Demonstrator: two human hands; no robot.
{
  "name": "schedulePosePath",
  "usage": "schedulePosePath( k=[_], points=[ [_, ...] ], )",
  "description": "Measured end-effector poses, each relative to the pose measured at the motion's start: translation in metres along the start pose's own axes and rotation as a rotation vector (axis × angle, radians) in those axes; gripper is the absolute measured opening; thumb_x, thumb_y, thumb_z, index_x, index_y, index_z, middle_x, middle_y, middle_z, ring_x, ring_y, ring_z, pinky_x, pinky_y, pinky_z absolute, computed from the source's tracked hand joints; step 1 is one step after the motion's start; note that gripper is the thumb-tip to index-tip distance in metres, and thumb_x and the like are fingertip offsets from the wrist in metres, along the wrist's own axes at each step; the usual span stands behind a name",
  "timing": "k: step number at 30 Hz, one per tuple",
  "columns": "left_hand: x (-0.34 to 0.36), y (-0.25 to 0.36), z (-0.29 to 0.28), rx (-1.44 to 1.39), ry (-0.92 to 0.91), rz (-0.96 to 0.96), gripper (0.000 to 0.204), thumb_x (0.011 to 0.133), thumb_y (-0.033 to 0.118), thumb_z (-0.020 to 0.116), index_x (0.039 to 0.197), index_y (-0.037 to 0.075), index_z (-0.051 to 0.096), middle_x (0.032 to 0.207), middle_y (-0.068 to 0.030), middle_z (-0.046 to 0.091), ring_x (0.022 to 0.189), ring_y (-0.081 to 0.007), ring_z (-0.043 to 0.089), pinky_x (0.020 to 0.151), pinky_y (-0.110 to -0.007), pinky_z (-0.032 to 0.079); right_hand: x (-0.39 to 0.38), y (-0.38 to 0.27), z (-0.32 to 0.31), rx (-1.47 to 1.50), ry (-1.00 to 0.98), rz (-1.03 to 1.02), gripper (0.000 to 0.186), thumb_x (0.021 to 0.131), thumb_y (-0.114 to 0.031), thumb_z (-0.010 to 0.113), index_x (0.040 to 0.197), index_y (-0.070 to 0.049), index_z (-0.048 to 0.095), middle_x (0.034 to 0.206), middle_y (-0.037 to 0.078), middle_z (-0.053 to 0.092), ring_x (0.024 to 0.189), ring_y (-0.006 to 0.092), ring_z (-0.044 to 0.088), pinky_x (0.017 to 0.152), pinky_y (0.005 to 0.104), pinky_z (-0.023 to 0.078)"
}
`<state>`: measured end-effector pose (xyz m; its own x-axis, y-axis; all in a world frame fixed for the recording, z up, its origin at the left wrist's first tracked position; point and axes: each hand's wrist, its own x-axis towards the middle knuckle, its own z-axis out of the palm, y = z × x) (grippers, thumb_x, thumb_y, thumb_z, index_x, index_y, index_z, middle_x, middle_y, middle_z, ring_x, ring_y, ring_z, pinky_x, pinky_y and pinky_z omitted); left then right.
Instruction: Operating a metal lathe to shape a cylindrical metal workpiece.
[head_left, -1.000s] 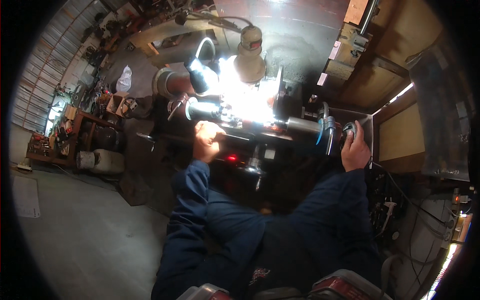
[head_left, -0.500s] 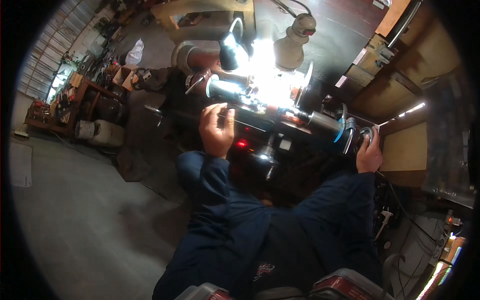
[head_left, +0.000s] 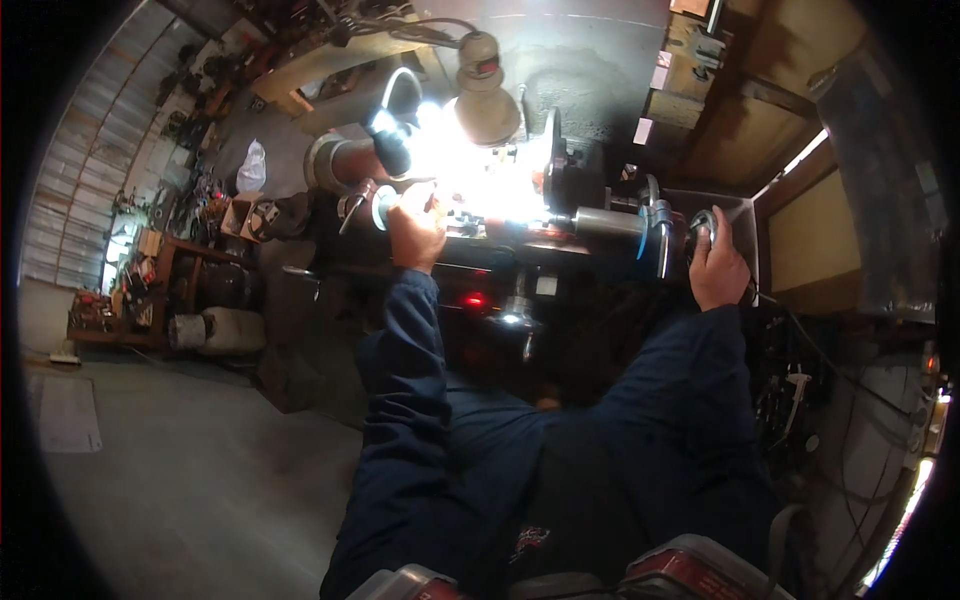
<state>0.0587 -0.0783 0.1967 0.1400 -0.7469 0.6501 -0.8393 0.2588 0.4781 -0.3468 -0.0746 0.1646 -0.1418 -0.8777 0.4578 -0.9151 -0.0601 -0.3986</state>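
A lathe-like machine stretches across the upper middle under strong light. My left hand is raised to its left end, beside a pale blue ring. Its fingers are bent together at the edge of the glare, and whatever they hold is washed out. My right hand grips a small handwheel at the machine's right end. Between the hands lies a thick grey metal cylinder, with a blue band next to it and an upright metal lever beyond.
A dark lamp head on a bent neck and a beige rounded housing stand behind the bright area. Below the machine hangs a shiny crank knob; a red light glows near it. A cluttered wooden shelf stands left.
My left hand has gone up and forward from the machine's front into the lit area, its fingers closing from spread. My right hand stays on the handwheel. The whole view has shifted.
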Motion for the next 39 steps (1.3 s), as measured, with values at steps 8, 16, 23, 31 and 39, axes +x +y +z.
schedulePosePath(
  k=[8, 16, 23, 31, 39],
  points=[
    [-0.001, 0.004, 0.003, 0.074, -0.09, 0.025, 0.015, 0.083, 0.008, 0.065, 0.089, -0.005, 0.066, 0.083, -0.0196, 0.067, 0.075, -0.0343, 0.066, 0.065, -0.039, 0.051, -0.002, 0.002, 0.0, -0.002, -0.003, -0.019, 0.04, 0.095, -0.031, 0.048, 0.131, -0.016, 0.047, 0.088, 0.016, 0.069, 0.073, 0.0364, 0.065, 0.064, 0.0463, 0.051],
    [0.003, 0.012, 0.001, 0.105, -0.101, 0.037, 0.015, 0.083, 0.011, 0.066, 0.086, -0.004, 0.068, 0.082, -0.0184, 0.068, 0.073, -0.0327, 0.067, 0.064, -0.04, 0.052, -0.001, 0.003, 0.003, 0.032, 0.049, -0.064, 0.04, 0.095, -0.032, 0.047, 0.131, -0.014, 0.047, 0.087, 0.014, 0.069, 0.074, 0.0366, 0.066, 0.064, 0.0469, 0.051],
    [0.0, 0.005, 0.008, -0.038, -0.056, -0.132, 0.029, 0.083, 0.015, 0.068, 0.107, -0.001, 0.061, 0.085, -0.0167, 0.069, 0.077, -0.0307, 0.068, 0.066, -0.039, 0.052, -0.001, 0.003, -0.001, 0.009, -0.038, -0.007, 0.04, 0.095, -0.033, 0.047, 0.131, -0.014, 0.047, 0.088, 0.016, 0.069, 0.078, 0.0368, 0.066, 0.066, 0.0471, 0.051],
    [0.006, 0.004, 0.015, 0.157, -0.031, -0.071, 0.022, 0.087, 0.017, 0.06, 0.088, -0.004, 0.066, 0.084, -0.0225, 0.066, 0.079, -0.0398, 0.063, 0.069, -0.047, 0.049, -0.001, 0.005, 0.007, 0.02, 0.04, -0.064, 0.04, 0.094, -0.032, 0.048, 0.129, -0.014, 0.048, 0.087, 0.017, 0.068, 0.075, 0.0372, 0.065, 0.066, 0.0474, 0.051],
    [0.02, -0.035, 0.026, 0.897, -0.262, 0.556, 0.014, 0.08, 0.012, 0.057, 0.085, 0.008, 0.069, 0.08, -0.0102, 0.067, 0.072, -0.0267, 0.062, 0.068, -0.039, 0.048, -0.002, 0.004, -0.002, -0.017, -0.05, -0.003, 0.04, 0.094, -0.031, 0.047, 0.13, -0.013, 0.047, 0.093, 0.018, 0.068, 0.08, 0.0371, 0.066, 0.069, 0.0468, 0.051]
  ],
)
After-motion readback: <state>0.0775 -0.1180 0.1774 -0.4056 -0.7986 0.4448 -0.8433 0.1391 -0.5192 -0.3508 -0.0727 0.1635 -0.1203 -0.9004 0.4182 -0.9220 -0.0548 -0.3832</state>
